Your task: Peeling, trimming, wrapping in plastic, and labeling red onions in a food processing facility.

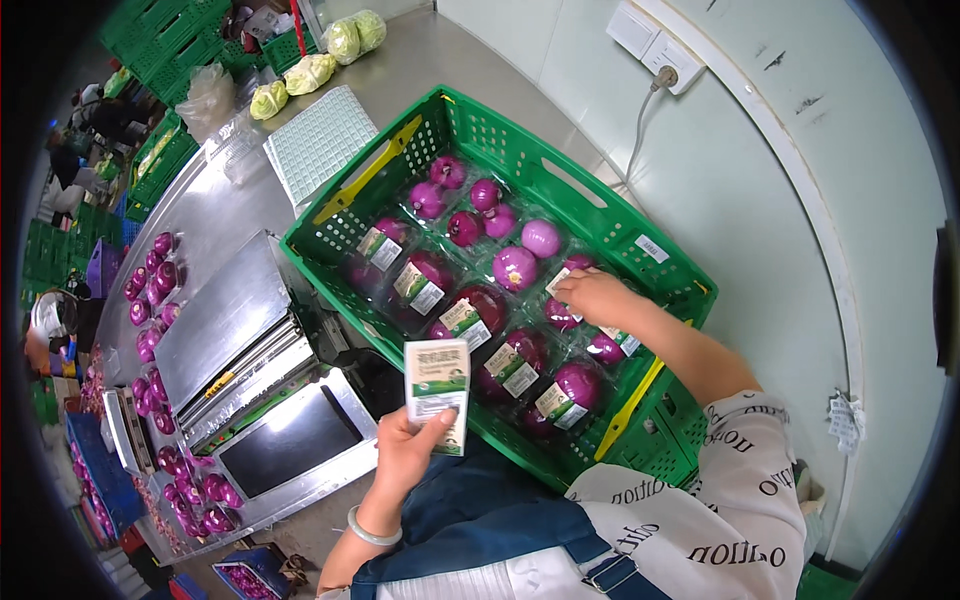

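My left hand (407, 447) is closed around a stack of printed labels (436, 368), white with a green band, held up beside the near rim of the green crate (330, 285). Inside the crate, my right hand (600, 296) reaches in from the right, its fingers together on a label (556, 279) at a pack of purple onions. Several clear packs of purple onions (515, 268) fill the crate. The nearer packs carry labels like the label on this onion pack (511, 368); those toward the far side show none.
A metal wrapping machine (230, 340) stands left of the crate on a steel table (420, 50). Loose purple onions (150, 290) lie along its left side. Cabbages (355, 36) and a pale green textured mat (320, 140) sit beyond. A plugged cord (640, 130) hangs on the right wall.
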`<state>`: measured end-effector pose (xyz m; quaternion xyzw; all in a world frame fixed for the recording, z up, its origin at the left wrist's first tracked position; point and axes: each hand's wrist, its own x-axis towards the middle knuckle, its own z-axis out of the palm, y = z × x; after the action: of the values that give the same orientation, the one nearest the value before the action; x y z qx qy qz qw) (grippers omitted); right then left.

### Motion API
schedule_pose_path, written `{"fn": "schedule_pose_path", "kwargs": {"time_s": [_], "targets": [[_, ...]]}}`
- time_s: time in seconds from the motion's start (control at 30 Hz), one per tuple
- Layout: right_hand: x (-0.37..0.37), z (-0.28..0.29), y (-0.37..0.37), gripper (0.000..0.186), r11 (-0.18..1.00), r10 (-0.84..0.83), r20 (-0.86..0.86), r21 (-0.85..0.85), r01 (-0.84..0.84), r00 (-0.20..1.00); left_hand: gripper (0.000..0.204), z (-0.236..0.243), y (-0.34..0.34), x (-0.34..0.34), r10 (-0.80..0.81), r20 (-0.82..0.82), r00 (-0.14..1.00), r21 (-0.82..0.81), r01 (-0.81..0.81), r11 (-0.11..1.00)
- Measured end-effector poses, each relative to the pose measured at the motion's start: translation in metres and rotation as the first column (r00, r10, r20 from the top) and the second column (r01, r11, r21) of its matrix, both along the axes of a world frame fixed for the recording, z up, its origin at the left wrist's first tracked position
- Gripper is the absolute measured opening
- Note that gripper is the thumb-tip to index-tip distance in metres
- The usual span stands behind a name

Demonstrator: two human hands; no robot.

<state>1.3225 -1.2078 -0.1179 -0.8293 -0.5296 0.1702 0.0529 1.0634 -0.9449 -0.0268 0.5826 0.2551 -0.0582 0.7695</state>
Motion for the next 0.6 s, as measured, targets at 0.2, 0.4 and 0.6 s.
{"fn": "schedule_pose_path", "kwargs": {"time_s": [0.2,0.4,0.6], "targets": [[-0.082,0.132,0.098,0.026,0.834,-0.019,-0.815,0.306,0.459,0.579,0.023,0.005,-0.003,0.006,-0.208,0.087,0.974,0.244,0.182,0.952],[-0.117,0.135,0.11,0.015,0.747,-0.004,-0.261,0.641,0.176,0.965,0.02,0.009,-0.007,0.011,0.093,0.252,0.963,0.157,-0.135,0.978],[-0.107,0.134,0.125,0.013,0.649,0.041,-0.383,0.712,0.267,0.923,0.013,0.01,-0.002,0.007,0.068,0.168,0.983,0.279,-0.114,0.954]]}}
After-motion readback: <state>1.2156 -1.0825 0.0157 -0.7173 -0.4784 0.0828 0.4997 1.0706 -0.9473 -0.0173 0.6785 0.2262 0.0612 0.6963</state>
